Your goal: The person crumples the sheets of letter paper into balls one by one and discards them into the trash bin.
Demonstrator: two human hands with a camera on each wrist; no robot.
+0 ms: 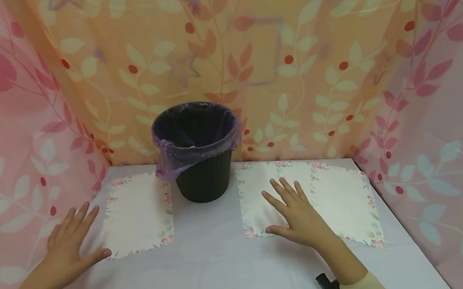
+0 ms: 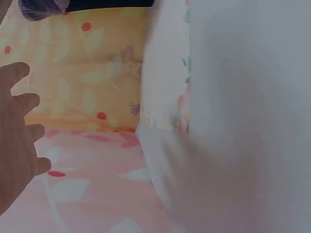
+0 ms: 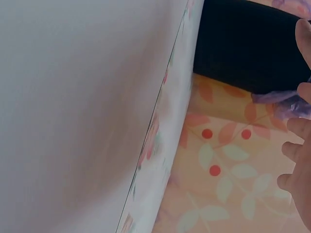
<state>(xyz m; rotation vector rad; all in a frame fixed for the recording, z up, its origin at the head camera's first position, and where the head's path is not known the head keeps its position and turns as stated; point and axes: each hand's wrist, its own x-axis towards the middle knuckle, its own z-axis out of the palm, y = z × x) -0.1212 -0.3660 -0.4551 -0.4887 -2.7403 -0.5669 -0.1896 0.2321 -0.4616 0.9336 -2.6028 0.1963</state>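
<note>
My left hand [image 1: 70, 245] is spread with straight fingers over the left side of the table, holding nothing. Its thumb tip overlaps the near left corner of a white sheet with a floral border [image 1: 139, 215] in the head view. On the right, my other hand [image 1: 300, 216] has its fingers fanned out, also bare, above two overlapping floral-bordered sheets, a left one [image 1: 256, 201] and a right one [image 1: 344, 203]. Between the sheets stands a black bin [image 1: 205, 178], upright, lined with a purple plastic bag [image 1: 171, 160] folded over its rim.
A white cloth covers the table [image 1: 209, 273]. Patterned curtains enclose it: an orange one [image 1: 247, 39] behind, pink ones at the left [image 1: 14, 134] and right [image 1: 452, 145]. Beside my right sleeve lies a short black object [image 1: 327, 284], partly hidden.
</note>
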